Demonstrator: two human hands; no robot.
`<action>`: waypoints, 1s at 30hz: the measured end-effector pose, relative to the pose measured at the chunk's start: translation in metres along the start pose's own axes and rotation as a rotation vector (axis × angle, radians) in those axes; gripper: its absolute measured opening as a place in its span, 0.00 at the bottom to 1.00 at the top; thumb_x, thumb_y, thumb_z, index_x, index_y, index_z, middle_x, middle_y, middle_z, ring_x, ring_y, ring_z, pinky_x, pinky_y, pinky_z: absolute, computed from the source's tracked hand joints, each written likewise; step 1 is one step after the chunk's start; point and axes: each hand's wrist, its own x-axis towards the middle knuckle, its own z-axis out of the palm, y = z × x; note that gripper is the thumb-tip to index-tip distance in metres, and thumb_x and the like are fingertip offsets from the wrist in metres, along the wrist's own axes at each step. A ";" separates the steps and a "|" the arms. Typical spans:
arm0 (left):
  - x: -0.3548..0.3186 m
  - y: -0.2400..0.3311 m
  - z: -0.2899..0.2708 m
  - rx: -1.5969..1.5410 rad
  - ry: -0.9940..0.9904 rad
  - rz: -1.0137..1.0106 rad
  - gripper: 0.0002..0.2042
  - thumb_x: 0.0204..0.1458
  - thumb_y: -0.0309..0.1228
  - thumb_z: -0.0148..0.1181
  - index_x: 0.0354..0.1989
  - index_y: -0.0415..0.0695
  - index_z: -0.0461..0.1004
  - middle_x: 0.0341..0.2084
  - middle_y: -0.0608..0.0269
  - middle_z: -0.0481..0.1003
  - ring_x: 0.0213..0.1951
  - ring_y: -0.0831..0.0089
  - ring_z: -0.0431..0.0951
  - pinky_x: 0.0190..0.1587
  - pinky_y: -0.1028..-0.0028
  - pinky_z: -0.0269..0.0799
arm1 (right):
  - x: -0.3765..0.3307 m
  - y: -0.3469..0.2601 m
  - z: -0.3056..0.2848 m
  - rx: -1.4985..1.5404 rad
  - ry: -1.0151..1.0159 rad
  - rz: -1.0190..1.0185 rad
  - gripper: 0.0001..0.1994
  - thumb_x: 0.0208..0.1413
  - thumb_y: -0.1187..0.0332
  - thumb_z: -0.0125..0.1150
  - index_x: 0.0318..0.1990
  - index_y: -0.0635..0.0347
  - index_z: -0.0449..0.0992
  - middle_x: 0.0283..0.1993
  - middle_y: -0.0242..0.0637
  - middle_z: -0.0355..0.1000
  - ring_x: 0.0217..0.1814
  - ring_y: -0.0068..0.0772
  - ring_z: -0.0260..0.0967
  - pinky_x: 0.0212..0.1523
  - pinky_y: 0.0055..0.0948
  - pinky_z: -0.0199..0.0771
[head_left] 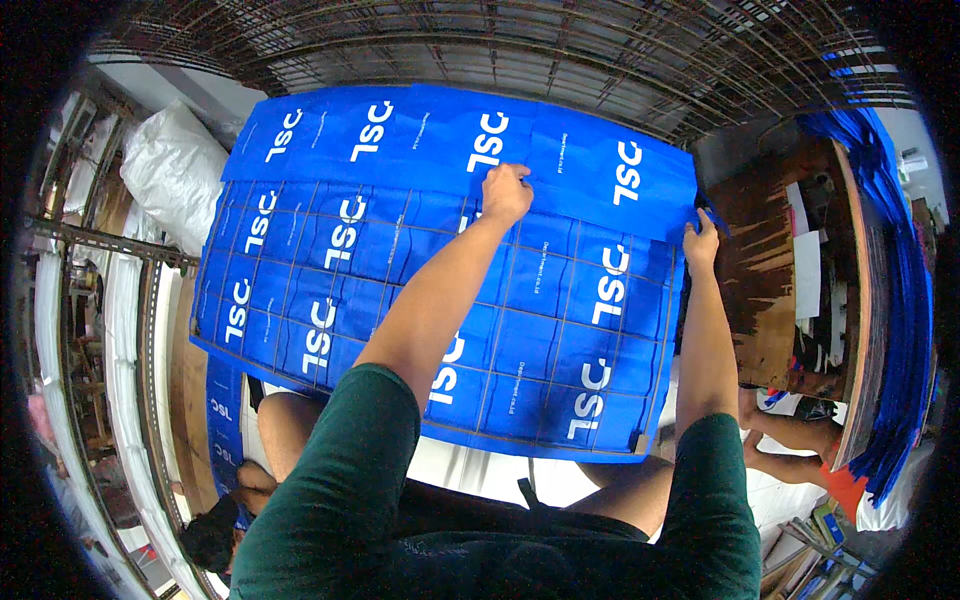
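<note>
Blue printed sheets (420,250) lie in overlapping rows across a wire rack (560,320). Left hand (506,192) presses curled fingers on the top row; right hand (700,243) pinches a sheet's right edge, beside a wooden tabletop (760,260).

Blue printed sheets (400,250) lie in overlapping rows on a wire rack (560,330). The left hand (505,193) rests closed on the far row near its middle. The right hand (700,243) grips the right edge of the far-right sheet (620,175). To the right stands a brown wooden table (765,270) with a blue stack (900,300) along its right side. A white sack (175,165) lies far left.
</note>
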 end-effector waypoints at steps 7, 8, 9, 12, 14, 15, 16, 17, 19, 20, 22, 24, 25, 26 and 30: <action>-0.015 -0.001 -0.013 -0.013 0.072 0.062 0.19 0.39 0.29 0.61 0.44 0.42 0.73 0.40 0.50 0.75 0.43 0.59 0.76 0.46 0.66 0.71 | -0.015 -0.015 -0.008 0.142 -0.015 0.220 0.30 0.54 0.60 0.53 0.63 0.55 0.52 0.60 0.50 0.59 0.62 0.48 0.56 0.60 0.37 0.55; -0.026 0.007 -0.018 -0.025 0.088 0.113 0.21 0.39 0.30 0.62 0.45 0.42 0.72 0.41 0.51 0.74 0.44 0.60 0.75 0.46 0.66 0.70 | -0.024 -0.021 -0.021 0.109 -0.003 0.334 0.31 0.56 0.58 0.51 0.65 0.53 0.49 0.62 0.48 0.57 0.64 0.46 0.54 0.61 0.37 0.54; -0.042 0.013 -0.025 -0.092 0.029 0.162 0.22 0.40 0.32 0.63 0.48 0.42 0.70 0.41 0.51 0.73 0.43 0.60 0.75 0.46 0.66 0.70 | -0.028 -0.002 -0.022 0.132 0.039 0.303 0.33 0.55 0.52 0.51 0.65 0.51 0.47 0.61 0.52 0.56 0.64 0.49 0.53 0.61 0.39 0.53; -0.126 0.033 -0.074 -0.351 -0.142 0.226 0.25 0.43 0.34 0.64 0.51 0.42 0.66 0.41 0.54 0.73 0.43 0.65 0.74 0.45 0.69 0.69 | -0.074 -0.023 -0.053 0.162 0.253 0.061 0.34 0.53 0.55 0.55 0.63 0.57 0.51 0.56 0.52 0.63 0.56 0.48 0.63 0.57 0.38 0.59; -0.188 0.028 -0.097 -0.460 -0.366 0.147 0.27 0.45 0.35 0.65 0.54 0.43 0.65 0.39 0.55 0.74 0.41 0.68 0.75 0.46 0.69 0.69 | -0.120 -0.049 -0.103 0.469 0.155 0.056 0.34 0.53 0.59 0.57 0.64 0.57 0.50 0.51 0.48 0.67 0.50 0.41 0.67 0.52 0.35 0.64; -0.217 0.028 -0.111 -0.440 -0.489 0.110 0.27 0.45 0.34 0.65 0.55 0.43 0.64 0.40 0.55 0.74 0.41 0.68 0.75 0.47 0.69 0.69 | -0.141 -0.045 -0.122 0.527 0.193 -0.064 0.32 0.53 0.64 0.58 0.63 0.59 0.52 0.48 0.44 0.68 0.46 0.34 0.67 0.48 0.30 0.67; -0.247 0.029 -0.129 -0.443 -0.578 0.075 0.28 0.44 0.33 0.66 0.55 0.43 0.64 0.40 0.55 0.74 0.42 0.69 0.74 0.47 0.69 0.69 | -0.162 -0.049 -0.148 0.565 0.137 -0.116 0.30 0.53 0.64 0.58 0.62 0.58 0.54 0.48 0.45 0.68 0.46 0.33 0.67 0.47 0.30 0.67; -0.272 0.025 -0.142 -0.435 -0.684 0.043 0.29 0.44 0.32 0.66 0.56 0.42 0.63 0.40 0.55 0.74 0.43 0.69 0.74 0.47 0.69 0.69 | -0.185 -0.058 -0.179 0.527 0.132 -0.141 0.28 0.53 0.64 0.58 0.61 0.58 0.57 0.47 0.44 0.68 0.45 0.32 0.68 0.46 0.29 0.68; -0.328 0.011 -0.162 -0.443 -0.783 -0.107 0.29 0.44 0.31 0.66 0.55 0.40 0.61 0.38 0.56 0.74 0.40 0.72 0.74 0.45 0.71 0.69 | -0.208 -0.071 -0.241 0.471 0.259 -0.296 0.25 0.53 0.65 0.58 0.57 0.60 0.60 0.47 0.43 0.68 0.42 0.30 0.69 0.44 0.28 0.69; -0.348 0.012 -0.169 -0.424 -0.828 -0.150 0.30 0.44 0.31 0.66 0.56 0.39 0.60 0.38 0.57 0.74 0.39 0.73 0.74 0.44 0.72 0.70 | -0.216 -0.073 -0.275 0.437 0.412 -0.405 0.23 0.54 0.65 0.57 0.55 0.61 0.62 0.47 0.43 0.68 0.40 0.30 0.70 0.42 0.28 0.69; -0.386 -0.001 -0.167 -0.601 -0.831 -0.218 0.32 0.43 0.29 0.66 0.57 0.38 0.58 0.36 0.58 0.74 0.36 0.74 0.74 0.41 0.73 0.70 | -0.219 -0.092 -0.349 0.836 0.664 -0.317 0.24 0.55 0.60 0.55 0.54 0.66 0.61 0.46 0.42 0.67 0.42 0.30 0.68 0.35 0.24 0.68; -0.399 0.025 -0.171 -0.571 -0.865 -0.251 0.36 0.43 0.25 0.65 0.60 0.39 0.51 0.36 0.59 0.74 0.36 0.74 0.74 0.41 0.73 0.70 | -0.213 -0.075 -0.421 1.191 0.754 -0.227 0.25 0.58 0.54 0.47 0.56 0.64 0.58 0.46 0.44 0.67 0.46 0.35 0.68 0.45 0.33 0.68; -0.404 0.038 -0.171 -0.572 -0.866 -0.265 0.36 0.43 0.24 0.65 0.60 0.38 0.50 0.36 0.59 0.74 0.37 0.74 0.74 0.42 0.73 0.69 | -0.204 -0.059 -0.450 1.326 0.790 -0.209 0.25 0.58 0.55 0.47 0.56 0.63 0.57 0.49 0.48 0.65 0.50 0.39 0.65 0.49 0.38 0.66; -0.407 0.045 -0.173 -0.572 -0.857 -0.284 0.37 0.43 0.22 0.64 0.60 0.38 0.49 0.35 0.60 0.74 0.38 0.73 0.74 0.44 0.73 0.69 | -0.191 -0.052 -0.468 1.310 0.879 -0.149 0.25 0.58 0.54 0.49 0.56 0.63 0.57 0.50 0.50 0.63 0.53 0.43 0.62 0.51 0.39 0.65; -0.406 0.059 -0.169 -0.692 -0.820 -0.117 0.37 0.44 0.24 0.64 0.61 0.40 0.47 0.36 0.59 0.73 0.35 0.75 0.74 0.39 0.74 0.69 | -0.149 0.034 -0.524 1.075 1.132 0.141 0.21 0.53 0.59 0.56 0.52 0.58 0.63 0.44 0.43 0.67 0.41 0.37 0.69 0.40 0.34 0.70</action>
